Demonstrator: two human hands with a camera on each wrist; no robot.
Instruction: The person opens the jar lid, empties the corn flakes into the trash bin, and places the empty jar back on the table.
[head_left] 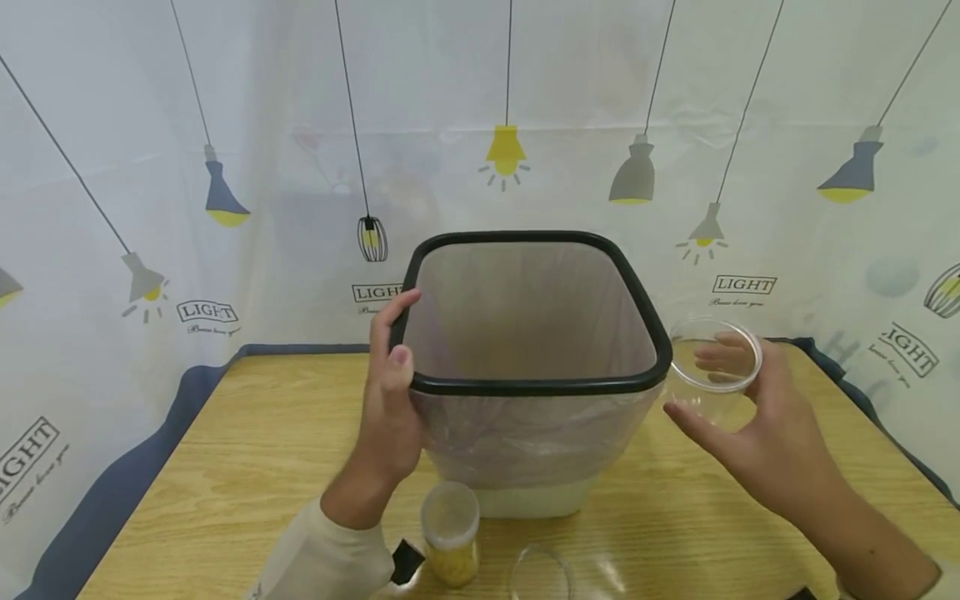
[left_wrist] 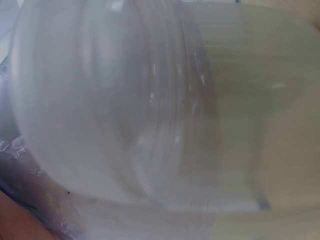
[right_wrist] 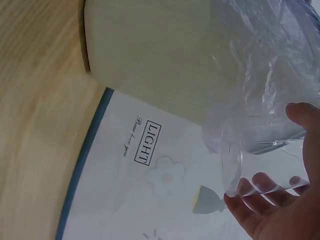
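A square trash bin [head_left: 540, 387] with a black rim and a thin plastic liner stands on the table. My left hand [head_left: 390, 400] grips its left rim, thumb and fingertip over the edge. In my right hand [head_left: 772, 425] is a clear, see-through plastic jar [head_left: 723, 387], held beside the bin's right corner with its round opening up. The right wrist view shows my fingers [right_wrist: 262, 200] and thumb around this jar [right_wrist: 232, 160]. A jar with a whitish lid and yellow contents [head_left: 450, 533] stands near my left wrist; its lid [left_wrist: 85, 100] fills the left wrist view, blurred.
A clear round piece [head_left: 540, 575] lies at the near edge of view, partly cut off. The wood-grain table [head_left: 262, 433] extends to both sides. Behind it hangs a white sheet [head_left: 300, 167] printed with lamps, with a dark blue lower border.
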